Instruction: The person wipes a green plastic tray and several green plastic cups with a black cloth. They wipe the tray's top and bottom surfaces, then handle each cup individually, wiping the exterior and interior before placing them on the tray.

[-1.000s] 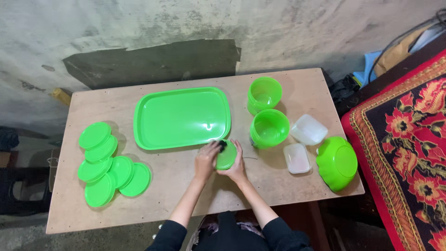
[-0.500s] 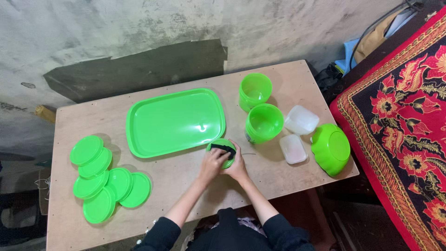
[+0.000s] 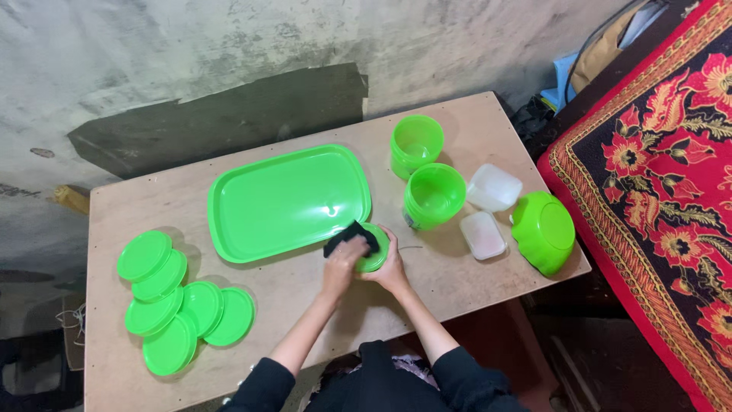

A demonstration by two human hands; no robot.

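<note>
Left hand (image 3: 341,263) presses a dark cloth (image 3: 349,237) onto the small green lid (image 3: 371,248), fingers closed on the cloth. Your right hand (image 3: 390,268) grips the lid's edge, just beside the green tray (image 3: 286,200).

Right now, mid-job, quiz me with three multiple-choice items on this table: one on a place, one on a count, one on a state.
1. Where does the flat green tray lie?
A. Left of the two cups
B. Right of the upturned bowl
C. On the rug

2. How many green round lids are piled at the table's left?
A. Two
B. Six
C. Ten

3. What is the left hand doing?
A. Resting empty
B. Pressing a dark cloth on a small green lid
C. Lifting a cup

Answers: 1 A, it sits left of the cups. 2 B, six discs overlap there. 3 B, while the right hand steadies the lid.
</note>
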